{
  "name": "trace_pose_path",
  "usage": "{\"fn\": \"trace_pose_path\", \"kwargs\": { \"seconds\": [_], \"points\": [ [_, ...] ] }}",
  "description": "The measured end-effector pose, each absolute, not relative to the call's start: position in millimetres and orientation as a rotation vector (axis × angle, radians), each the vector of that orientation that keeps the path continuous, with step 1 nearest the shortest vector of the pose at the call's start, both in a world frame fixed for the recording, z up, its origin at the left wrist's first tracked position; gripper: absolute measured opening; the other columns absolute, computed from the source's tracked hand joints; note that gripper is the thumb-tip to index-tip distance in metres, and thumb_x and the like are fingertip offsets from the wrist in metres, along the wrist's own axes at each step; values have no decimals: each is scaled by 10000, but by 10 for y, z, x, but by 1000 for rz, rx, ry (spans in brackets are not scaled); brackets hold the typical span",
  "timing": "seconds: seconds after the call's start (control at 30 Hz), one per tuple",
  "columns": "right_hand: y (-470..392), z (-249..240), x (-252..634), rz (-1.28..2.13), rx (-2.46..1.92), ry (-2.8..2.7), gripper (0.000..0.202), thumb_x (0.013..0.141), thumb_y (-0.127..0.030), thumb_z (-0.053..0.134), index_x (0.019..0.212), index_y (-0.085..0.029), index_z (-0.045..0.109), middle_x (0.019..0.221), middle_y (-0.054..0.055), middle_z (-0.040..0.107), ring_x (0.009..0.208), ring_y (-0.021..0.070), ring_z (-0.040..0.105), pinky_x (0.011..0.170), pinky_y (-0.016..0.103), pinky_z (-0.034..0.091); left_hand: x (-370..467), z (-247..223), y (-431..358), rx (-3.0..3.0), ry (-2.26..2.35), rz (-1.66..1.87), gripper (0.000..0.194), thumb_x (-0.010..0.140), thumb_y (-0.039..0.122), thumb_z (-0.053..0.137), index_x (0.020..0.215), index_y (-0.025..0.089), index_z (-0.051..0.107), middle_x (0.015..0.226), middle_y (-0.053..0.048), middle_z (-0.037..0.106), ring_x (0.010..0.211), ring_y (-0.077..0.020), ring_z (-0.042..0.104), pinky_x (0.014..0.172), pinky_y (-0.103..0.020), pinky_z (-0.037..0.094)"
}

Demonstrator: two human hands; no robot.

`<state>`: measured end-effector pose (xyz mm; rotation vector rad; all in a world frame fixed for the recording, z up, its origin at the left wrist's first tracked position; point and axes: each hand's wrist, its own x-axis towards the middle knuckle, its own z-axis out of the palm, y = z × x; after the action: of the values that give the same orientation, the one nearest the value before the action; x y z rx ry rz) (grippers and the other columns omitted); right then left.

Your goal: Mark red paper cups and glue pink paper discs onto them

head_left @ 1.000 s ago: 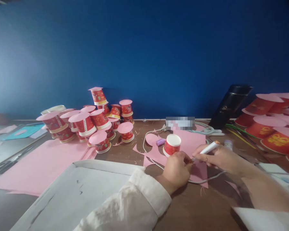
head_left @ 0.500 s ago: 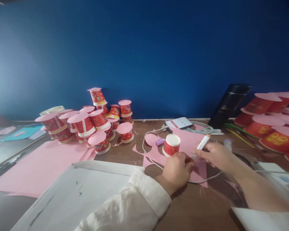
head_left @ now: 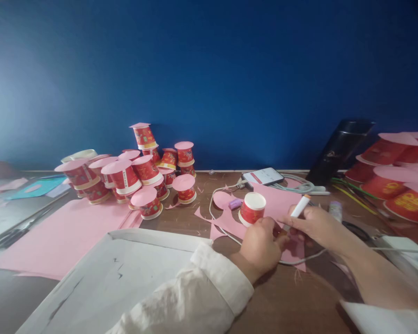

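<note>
My right hand (head_left: 318,225) is closed around a white marker-like stick (head_left: 300,207) with an orange end pointing up. Its lower end goes down to the fingers of my left hand (head_left: 264,243). Those fingers are pinched together, and whatever they grip is too small or hidden to make out. Just behind my left hand an upside-down red paper cup (head_left: 252,215) shows its white base. Under and around both hands lies cut pink paper (head_left: 277,200), with a small purple cap (head_left: 235,204) on it beside the cup.
Several red cups with pink paper discs (head_left: 145,202) stand stacked at left, with more red cups (head_left: 409,202) at right. A phone (head_left: 263,176), a cable (head_left: 212,204), a black bottle (head_left: 337,150), a white tray-like board (head_left: 125,273) and pink sheets (head_left: 62,232) surround the work area.
The whole view has shifted slightly, so things sit a little farther right. Both hands stay together by the stick, in nearly the same pose.
</note>
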<state>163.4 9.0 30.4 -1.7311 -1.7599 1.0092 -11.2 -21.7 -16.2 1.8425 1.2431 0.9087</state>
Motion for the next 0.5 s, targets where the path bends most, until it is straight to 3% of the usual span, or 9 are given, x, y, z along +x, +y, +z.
{"fn": "trace_pose_path", "kwargs": {
  "seconds": [0.13, 0.33, 0.5],
  "points": [
    [51, 326, 1564, 992, -1744, -1804, 516, 705, -682, 680, 556, -205, 553, 442, -1, 563, 383, 119, 510, 416, 245, 395, -102, -168, -229, 1852, 1208, 932, 131, 820, 255, 659, 911, 167, 626, 887, -72, 710, 815, -214, 657, 775, -339, 538],
    [55, 305, 1543, 1013, -1749, -1800, 550, 694, -730, 643, 555, -209, 534, 411, -10, 525, 371, 120, 477, 409, 255, 356, -92, -110, -283, 1880, 1256, 980, 90, 823, 242, 644, 878, 178, 611, 881, -75, 711, 825, -223, 655, 782, -348, 536],
    [90, 230, 1526, 892, -1787, -1877, 524, 753, -709, 582, 586, -213, 555, 470, 5, 582, 424, 144, 526, 451, 270, 392, -99, -148, -277, 1922, 1281, 982, 105, 833, 241, 622, 916, 178, 616, 904, -78, 707, 849, -225, 654, 792, -348, 531]
  ]
}}
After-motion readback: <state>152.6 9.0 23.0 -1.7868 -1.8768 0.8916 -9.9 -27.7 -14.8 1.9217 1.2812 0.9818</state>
